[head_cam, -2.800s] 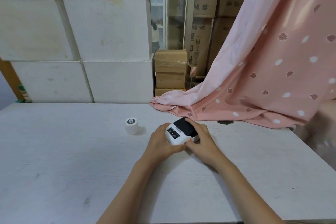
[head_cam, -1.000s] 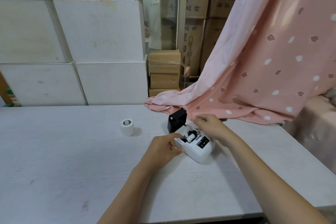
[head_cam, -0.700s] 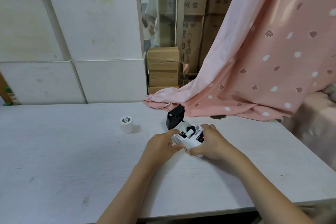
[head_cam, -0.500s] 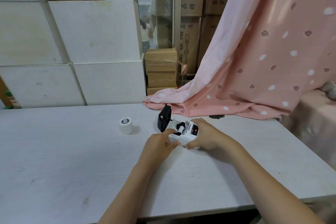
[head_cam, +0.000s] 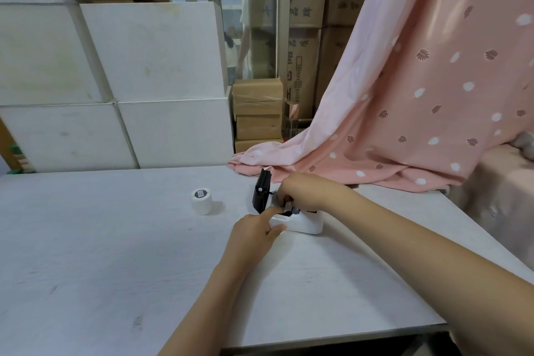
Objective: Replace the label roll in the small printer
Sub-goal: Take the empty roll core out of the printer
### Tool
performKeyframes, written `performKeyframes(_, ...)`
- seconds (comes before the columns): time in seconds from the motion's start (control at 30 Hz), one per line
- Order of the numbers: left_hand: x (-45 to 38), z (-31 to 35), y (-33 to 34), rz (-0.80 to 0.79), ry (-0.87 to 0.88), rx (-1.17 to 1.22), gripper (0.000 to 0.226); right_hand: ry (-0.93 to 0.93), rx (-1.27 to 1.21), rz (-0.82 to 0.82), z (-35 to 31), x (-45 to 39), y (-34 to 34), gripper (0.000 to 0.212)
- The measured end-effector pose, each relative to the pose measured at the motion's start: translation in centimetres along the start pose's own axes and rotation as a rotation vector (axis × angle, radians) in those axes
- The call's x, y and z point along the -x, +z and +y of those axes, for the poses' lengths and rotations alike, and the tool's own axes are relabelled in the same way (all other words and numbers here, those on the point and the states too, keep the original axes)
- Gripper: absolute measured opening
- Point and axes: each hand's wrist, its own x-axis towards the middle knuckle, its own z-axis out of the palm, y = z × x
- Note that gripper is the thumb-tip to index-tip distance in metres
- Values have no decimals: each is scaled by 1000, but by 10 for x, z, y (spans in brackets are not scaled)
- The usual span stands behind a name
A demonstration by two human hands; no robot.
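Steadying the small label printer (head_cam: 303, 224) near the tabletop's (head_cam: 115, 254) far edge, your left hand (head_cam: 254, 233) presses its near end, fingers straight; your right hand (head_cam: 297, 188) curls into the open compartment, black lid (head_cam: 261, 192) upright. Spare label roll (head_cam: 201, 201) stands left.

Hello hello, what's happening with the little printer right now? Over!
Left hand steadies printer, lid up. Right hand reaches into the open bay. New roll waits on table. Nothing blocking.
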Motion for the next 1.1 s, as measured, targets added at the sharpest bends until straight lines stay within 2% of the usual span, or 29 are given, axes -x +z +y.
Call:
performKeyframes(0.13,-1,-1,1,5,8,5,29,5,140,-44,-15,-9,-5,21)
performKeyframes(0.23,-1,-2,1,4,10,5,30,-4,194,-68,-19,-13,-6,29)
performKeyframes(0.47,-3,-1,0,-9,-10,53,33,6,70,-69,-10,-21,-3,11)
performKeyframes(0.57,-4,-3,0,9,-27,92,37,-7,-5,-3,-4,-22,-2,10)
performKeyframes(0.7,-4,-3,-1,7,-50,96,34,-21,-53,182,5,-16,-7,22)
performKeyframes(0.8,-3,-2,-2,9,-62,102,33,32,-120,296,26,-2,-9,10)
performKeyframes(0.87,-3,-2,-2,16,-67,104,31,124,-182,364,48,9,2,32)
performKeyframes(1.0,-4,-4,-1,27,-69,110,30,313,-236,335,80,36,36,32)
performKeyframes(1.1,-4,-4,0,26,-71,105,30,364,-297,299,92,49,60,46)
